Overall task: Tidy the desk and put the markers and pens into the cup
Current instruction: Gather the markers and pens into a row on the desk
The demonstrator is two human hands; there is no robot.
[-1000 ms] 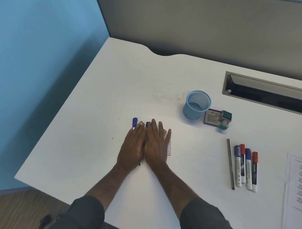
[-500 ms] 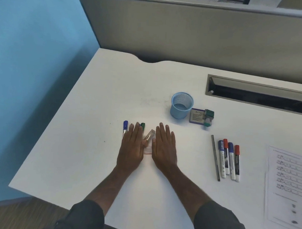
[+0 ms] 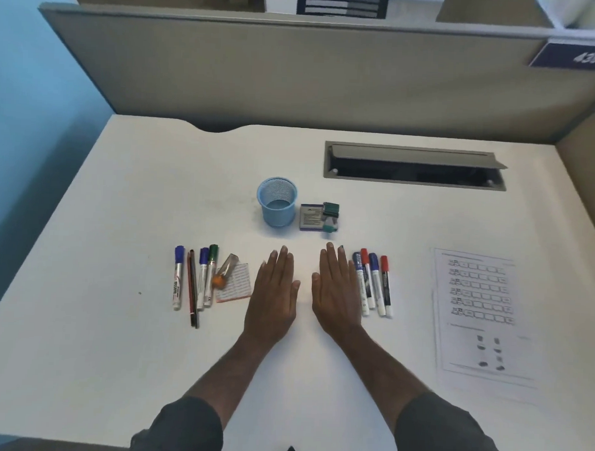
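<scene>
The white surface [image 3: 127, 219] is smooth and matt, with a printed sheet [image 3: 478, 316] at the right; both hands lie flat on it, palms down, fingers straight and holding nothing, the left hand [image 3: 273, 302] and right hand [image 3: 337, 301] side by side but apart. The round blue mesh cup [image 3: 277, 201] stands upright just beyond the fingertips, between the two hands. Four slim plastic markers [image 3: 375, 283] lie touching the right hand's outer edge, long axes running away from the person, so that hand is nearer; a second group of pens [image 3: 194, 282] lies apart from the left hand.
</scene>
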